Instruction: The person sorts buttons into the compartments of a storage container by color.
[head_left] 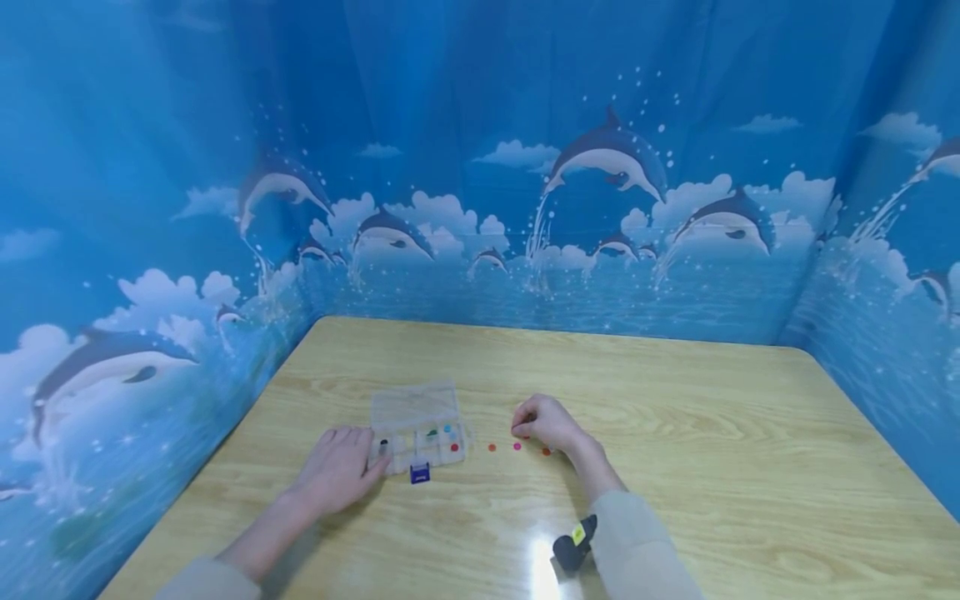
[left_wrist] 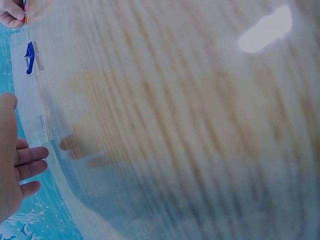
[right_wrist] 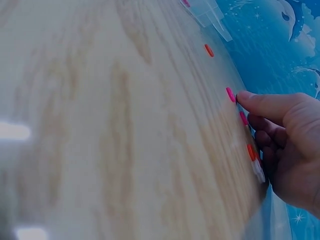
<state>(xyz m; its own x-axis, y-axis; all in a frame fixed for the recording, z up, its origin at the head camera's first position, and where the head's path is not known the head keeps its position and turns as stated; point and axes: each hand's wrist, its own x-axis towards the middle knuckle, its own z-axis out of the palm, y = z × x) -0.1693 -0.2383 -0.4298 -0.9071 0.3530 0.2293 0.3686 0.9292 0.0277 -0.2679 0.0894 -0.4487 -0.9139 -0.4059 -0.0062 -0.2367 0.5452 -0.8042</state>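
Observation:
A clear plastic compartment box (head_left: 405, 460) stands left of the table's middle, its see-through lid (head_left: 414, 406) raised at the back. Small coloured discs lie in some compartments, including a red disc (head_left: 454, 447). A blue clasp (head_left: 420, 473) sits at the box's front. My left hand (head_left: 341, 468) rests against the box's left end, fingers extended. To the right of the box, my right hand (head_left: 546, 423) pinches a small dark disc (right_wrist: 237, 99) at the thumb tip, partly hidden. Near it on the table lie an orange disc (head_left: 492, 447) and a pink disc (head_left: 517, 447).
Another orange disc (head_left: 546, 452) lies under the right wrist; a small white piece (right_wrist: 259, 171) shows beside the curled fingers. A black device (head_left: 573, 543) is on the right forearm. Dolphin-print curtains (head_left: 480, 167) enclose the wooden table (head_left: 712, 467).

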